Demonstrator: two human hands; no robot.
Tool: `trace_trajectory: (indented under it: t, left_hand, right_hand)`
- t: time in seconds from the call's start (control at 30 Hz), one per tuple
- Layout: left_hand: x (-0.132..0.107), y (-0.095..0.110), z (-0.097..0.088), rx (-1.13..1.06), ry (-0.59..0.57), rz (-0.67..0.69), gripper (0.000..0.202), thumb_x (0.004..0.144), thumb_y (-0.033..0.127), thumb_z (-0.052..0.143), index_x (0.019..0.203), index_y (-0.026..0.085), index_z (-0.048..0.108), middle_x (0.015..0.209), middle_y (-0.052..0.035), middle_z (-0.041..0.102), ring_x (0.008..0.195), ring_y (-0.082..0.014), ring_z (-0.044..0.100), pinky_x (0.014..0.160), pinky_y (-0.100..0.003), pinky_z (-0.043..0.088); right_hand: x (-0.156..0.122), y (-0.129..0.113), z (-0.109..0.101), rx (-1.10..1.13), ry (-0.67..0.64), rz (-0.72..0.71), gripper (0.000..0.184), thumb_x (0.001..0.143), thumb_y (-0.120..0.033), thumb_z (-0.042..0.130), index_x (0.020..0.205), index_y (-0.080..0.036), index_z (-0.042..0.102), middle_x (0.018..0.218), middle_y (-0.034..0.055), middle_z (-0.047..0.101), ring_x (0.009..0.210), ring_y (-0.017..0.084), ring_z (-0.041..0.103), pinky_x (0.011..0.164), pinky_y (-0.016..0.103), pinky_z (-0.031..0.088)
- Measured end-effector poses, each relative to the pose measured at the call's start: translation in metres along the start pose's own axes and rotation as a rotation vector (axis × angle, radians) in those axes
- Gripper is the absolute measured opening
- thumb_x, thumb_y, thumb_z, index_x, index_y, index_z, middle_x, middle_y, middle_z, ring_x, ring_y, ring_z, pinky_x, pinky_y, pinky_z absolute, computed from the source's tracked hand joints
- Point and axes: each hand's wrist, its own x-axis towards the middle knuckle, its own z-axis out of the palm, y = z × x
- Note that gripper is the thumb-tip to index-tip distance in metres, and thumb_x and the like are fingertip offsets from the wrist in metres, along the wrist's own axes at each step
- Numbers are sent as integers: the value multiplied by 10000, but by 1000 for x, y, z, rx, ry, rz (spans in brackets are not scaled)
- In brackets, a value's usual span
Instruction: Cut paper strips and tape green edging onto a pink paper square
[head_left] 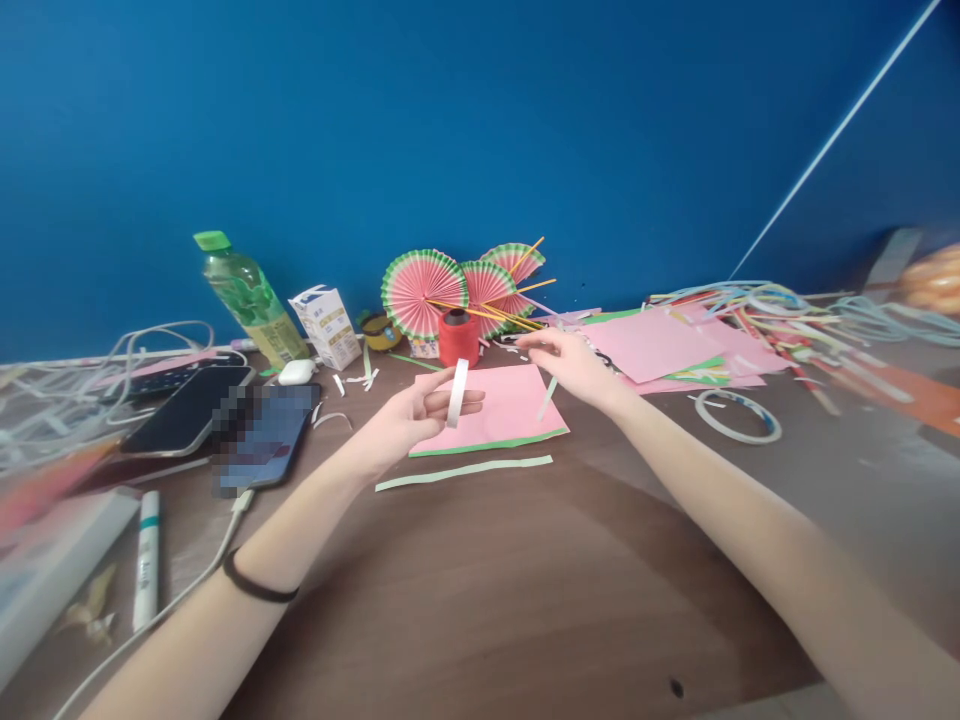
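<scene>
My left hand (pixel 424 410) holds a narrow white roll of tape (pixel 458 393), seen nearly edge-on with fingers passing through and behind it. It hovers over a pink sheet (pixel 499 405) with a green border along its near edge. My right hand (pixel 566 365) is above the sheet's far right corner, its fingers bent and close together. Just under that hand is a short pale strip (pixel 547 398); I cannot tell whether the fingers hold it. Nearer to me, a long pale green paper strip (pixel 463 473) lies on the brown table (pixel 480 590).
Behind stand pink-green pleated paper fans (pixel 424 292) and a red thread spool (pixel 458 340). Left are a green bottle (pixel 251 300), a small carton (pixel 325 326), phones (pixel 266 440) and a marker (pixel 147 560). Right lie pink sheets (pixel 667 340), a tape ring (pixel 739 417) and tangled strips.
</scene>
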Motion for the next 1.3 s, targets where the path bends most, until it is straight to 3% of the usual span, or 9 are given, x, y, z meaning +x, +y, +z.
trace_trajectory:
  t: [0.13, 0.23, 0.4, 0.57, 0.93, 1.1, 1.3]
  left_hand:
    - [-1, 1, 7, 85, -74, -23, 731, 748, 147, 564, 1391, 222, 225, 1260, -157, 525, 1151, -257, 502, 916, -400, 396]
    - [-3, 2, 14, 175, -86, -4, 716, 781, 168, 531, 1406, 224, 187, 1201, -143, 574, 1079, -230, 559, 894, -374, 418]
    - [-5, 3, 20, 360, -62, 31, 615, 820, 184, 463, 1395, 218, 246, 1127, -118, 624, 1066, -209, 566, 908, -347, 412]
    - [-6, 1, 19, 478, -48, 54, 601, 843, 178, 419, 1402, 252, 212, 1135, -98, 623, 1080, -186, 557, 928, -332, 396]
    - [-7, 3, 20, 663, 25, 89, 534, 840, 196, 407, 1364, 249, 322, 1106, -67, 648, 1073, -172, 543, 970, -326, 345]
    - [-6, 3, 22, 727, 39, 74, 526, 845, 185, 395, 1360, 267, 325, 1104, -43, 651, 1043, -154, 558, 944, -293, 363]
    - [-7, 5, 24, 729, 75, 82, 511, 855, 203, 396, 1360, 242, 332, 1113, -48, 646, 1091, -148, 531, 969, -280, 341]
  right_hand:
    - [-12, -26, 14, 256, -92, -121, 273, 776, -143, 468, 1008, -155, 611, 1089, 82, 613, 1010, 171, 561, 909, 347, 418]
    - [-20, -36, 20, 346, -150, -138, 309, 791, -186, 493, 1089, -172, 574, 1130, 83, 585, 1016, 169, 558, 893, 353, 431]
    - [-27, -44, 19, 294, -184, -225, 314, 793, -279, 542, 1094, -203, 585, 1150, 78, 549, 983, 174, 560, 830, 344, 460]
    - [-30, -49, 18, 249, -172, -260, 299, 788, -283, 564, 1069, -195, 616, 1121, 78, 582, 1033, 194, 543, 841, 343, 460]
    - [-34, -47, 25, 203, -43, -326, 270, 784, -270, 578, 1045, -257, 643, 1121, 34, 616, 1062, 195, 543, 858, 341, 464]
    - [-35, -49, 24, 234, -26, -312, 226, 790, -229, 559, 992, -244, 660, 1084, 35, 633, 1035, 188, 558, 853, 337, 463]
    - [-34, -50, 24, 335, -47, -157, 98, 750, -229, 590, 822, -189, 644, 1006, 52, 657, 949, 190, 595, 816, 353, 470]
